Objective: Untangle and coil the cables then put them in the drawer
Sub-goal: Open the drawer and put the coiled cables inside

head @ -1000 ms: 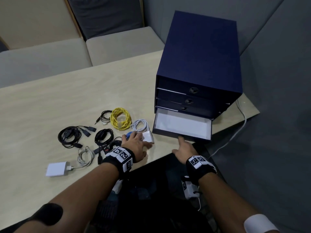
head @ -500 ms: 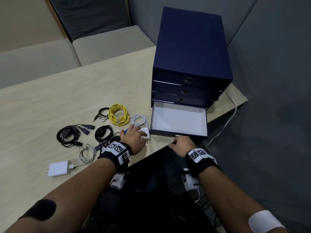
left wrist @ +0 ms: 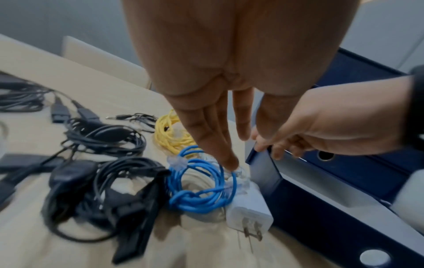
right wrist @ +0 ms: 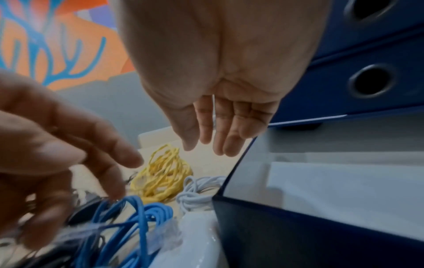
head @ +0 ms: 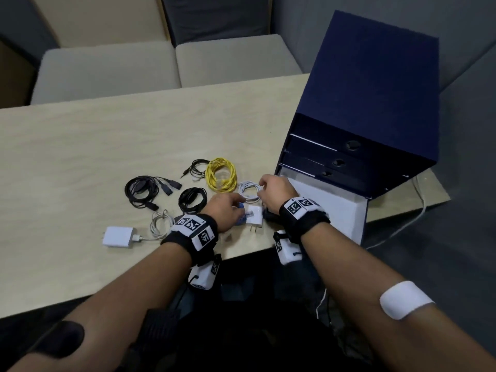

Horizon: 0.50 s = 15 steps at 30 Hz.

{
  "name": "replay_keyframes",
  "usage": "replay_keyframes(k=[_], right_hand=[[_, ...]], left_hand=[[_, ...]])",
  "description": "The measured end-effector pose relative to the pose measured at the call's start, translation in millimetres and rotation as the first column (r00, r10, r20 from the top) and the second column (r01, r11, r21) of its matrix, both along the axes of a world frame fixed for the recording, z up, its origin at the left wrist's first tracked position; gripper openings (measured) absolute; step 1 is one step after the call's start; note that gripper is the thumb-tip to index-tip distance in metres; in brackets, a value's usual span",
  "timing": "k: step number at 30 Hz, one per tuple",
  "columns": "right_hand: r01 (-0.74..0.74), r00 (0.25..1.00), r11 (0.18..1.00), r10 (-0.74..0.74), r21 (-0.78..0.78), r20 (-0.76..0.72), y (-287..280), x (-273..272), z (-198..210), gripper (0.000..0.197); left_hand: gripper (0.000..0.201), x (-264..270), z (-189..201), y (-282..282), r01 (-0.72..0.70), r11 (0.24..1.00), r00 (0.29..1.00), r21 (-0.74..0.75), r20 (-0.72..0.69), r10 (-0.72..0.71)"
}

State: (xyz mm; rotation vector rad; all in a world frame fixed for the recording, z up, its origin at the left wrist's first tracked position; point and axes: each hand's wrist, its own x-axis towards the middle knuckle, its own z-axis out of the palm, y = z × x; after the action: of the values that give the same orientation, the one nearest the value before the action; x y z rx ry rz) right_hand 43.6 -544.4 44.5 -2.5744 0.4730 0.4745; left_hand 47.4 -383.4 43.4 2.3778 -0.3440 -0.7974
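Cables lie coiled on the worktop (head: 80, 157) just left of the open bottom drawer (head: 335, 210). Your left hand (left wrist: 206, 127) reaches straight-fingered onto the blue cable (left wrist: 199, 185); your right hand (right wrist: 218, 117) hovers relaxed and empty above the white cable (right wrist: 195, 195). Lift carelessly and the white charger (left wrist: 249, 210) touching the blue coil could drag along, loosening loops.

Soft, even light is cast from above in the head view, and the desk (head: 80, 157) is evenly lit, with only faint shadows under the cables. The lower part of the frame is left dark. Straight edges are bent outward by the wide lens. In the left wrist view the black cables (left wrist: 96, 181) are smeared by motion blur. In the right wrist view the left hand (right wrist: 45, 145) is heavily blurred, and the blue cable (right wrist: 128, 226) is out of focus.
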Motion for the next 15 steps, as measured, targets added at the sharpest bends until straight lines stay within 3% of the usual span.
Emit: replay_keyframes(k=[5,9,15], right_hand=[[-0.219,0.974,0.971,0.213,-0.093,-0.073,7,33,-20,0.029],[-0.397,0.915,0.893,0.368,-0.213,-0.164,9,47,-33,0.024],[-0.425,0.898,0.879,0.379,-0.216,-0.222,10,54,-41,0.033]], left_hand=[[0.042,-14,-12,-4,0.017,1.000,0.992,-0.013,-0.124,-0.018],[0.054,-19,-23,-9,-0.005,1.000,0.984,0.029,-0.176,0.010],[0.062,-22,-40,-17,-0.115,0.992,0.975,0.054,-0.185,0.123]])
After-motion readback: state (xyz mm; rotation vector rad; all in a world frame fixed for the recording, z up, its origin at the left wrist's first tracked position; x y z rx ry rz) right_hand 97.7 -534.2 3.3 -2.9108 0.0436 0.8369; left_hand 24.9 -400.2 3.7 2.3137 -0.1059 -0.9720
